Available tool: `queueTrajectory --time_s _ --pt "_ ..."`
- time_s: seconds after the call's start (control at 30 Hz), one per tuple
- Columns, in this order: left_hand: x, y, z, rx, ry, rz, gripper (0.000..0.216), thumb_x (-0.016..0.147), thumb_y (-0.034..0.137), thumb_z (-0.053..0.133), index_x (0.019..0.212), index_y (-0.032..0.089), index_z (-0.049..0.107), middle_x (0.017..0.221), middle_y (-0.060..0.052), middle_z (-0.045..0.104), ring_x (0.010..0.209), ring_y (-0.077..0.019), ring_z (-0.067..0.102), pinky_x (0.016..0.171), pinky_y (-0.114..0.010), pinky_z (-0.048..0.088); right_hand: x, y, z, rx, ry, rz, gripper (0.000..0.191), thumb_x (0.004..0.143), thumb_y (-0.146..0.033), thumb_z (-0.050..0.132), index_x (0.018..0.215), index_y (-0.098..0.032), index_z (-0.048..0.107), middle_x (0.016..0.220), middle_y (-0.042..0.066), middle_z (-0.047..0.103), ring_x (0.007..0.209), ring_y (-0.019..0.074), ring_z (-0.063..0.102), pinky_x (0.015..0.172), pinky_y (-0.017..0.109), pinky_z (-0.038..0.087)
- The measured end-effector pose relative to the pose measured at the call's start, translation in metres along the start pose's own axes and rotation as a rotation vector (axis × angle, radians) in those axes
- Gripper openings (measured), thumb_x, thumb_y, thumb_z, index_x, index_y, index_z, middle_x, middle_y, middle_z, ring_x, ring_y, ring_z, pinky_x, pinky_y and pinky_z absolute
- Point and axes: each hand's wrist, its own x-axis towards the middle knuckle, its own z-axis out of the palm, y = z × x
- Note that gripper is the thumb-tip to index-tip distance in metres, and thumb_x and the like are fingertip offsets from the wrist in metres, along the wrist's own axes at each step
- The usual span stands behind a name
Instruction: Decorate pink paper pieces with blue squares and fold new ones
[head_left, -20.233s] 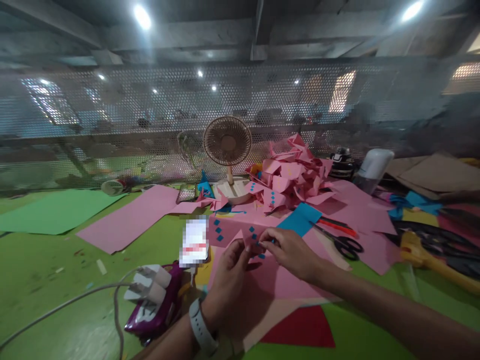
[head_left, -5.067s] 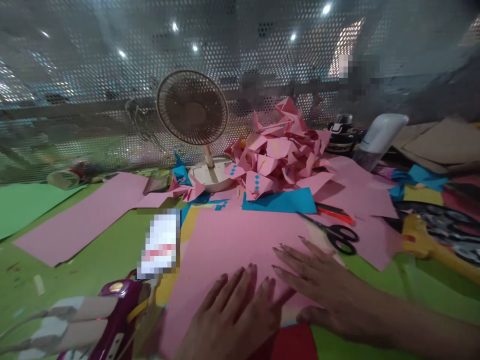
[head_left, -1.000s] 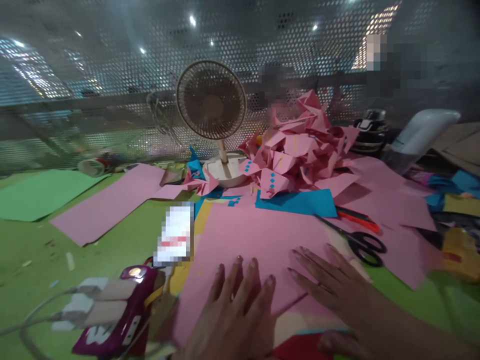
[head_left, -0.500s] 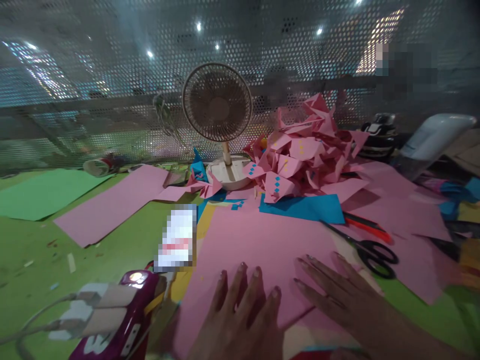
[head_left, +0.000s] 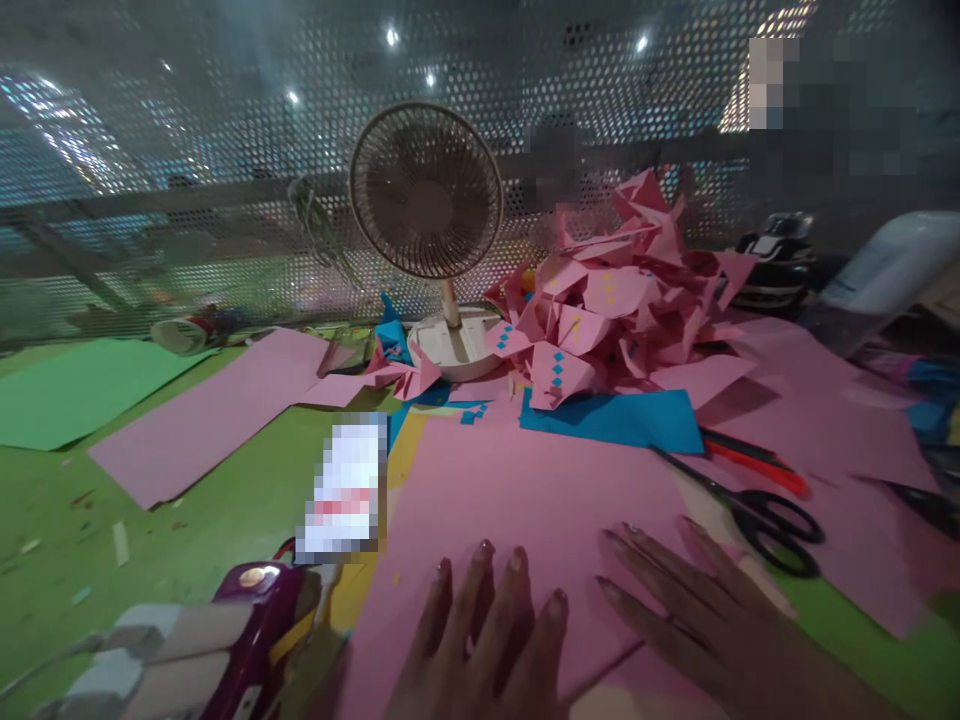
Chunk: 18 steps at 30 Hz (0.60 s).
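A large sheet of pink paper [head_left: 540, 490] lies in front of me, over other coloured sheets. My left hand [head_left: 484, 640] rests palm down near its lower edge, fingers spread and pointing away. To its right, my right hand [head_left: 690, 610] lies flat on the same sheet, fingers stretched toward the upper left. Neither hand holds anything. Black-handled scissors [head_left: 776, 520] lie just beyond my right hand, beside a red-and-black cutter [head_left: 757, 460]. A strip of blue paper [head_left: 611, 420] lies across the sheet's far edge.
A heap of folded pink paper pieces [head_left: 600, 300] stands behind the sheet. Left of it is a small fan [head_left: 427, 190]. A phone with a blurred screen [head_left: 345, 485] and a purple power strip with plugs [head_left: 259, 600] lie at left. Green paper [head_left: 90, 390] lies far left.
The view has shifted slightly closer, so the nearby things appear a little larger and spread outward. Both hands stay flat on the pink sheet.
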Motion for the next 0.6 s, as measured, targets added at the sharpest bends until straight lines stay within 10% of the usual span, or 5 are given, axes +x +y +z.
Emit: queueTrajectory --time_s 0.6 --pt "0.0023 -0.0071 -0.0032 0.094 0.045 0.065 0.054 0.087 0.044 0.047 0.136 0.027 0.034 0.137 -0.005 0.044 0.130 -0.0306 0.030 0.110 -0.051 0.007 0.0054 0.0018 -0.0034 -0.073 0.034 -0.014 0.049 0.088 -0.043 0.037 0.132 -0.023 0.041 0.136 0.006 0.045 0.131 0.0279 0.028 0.108 0.058 0.003"
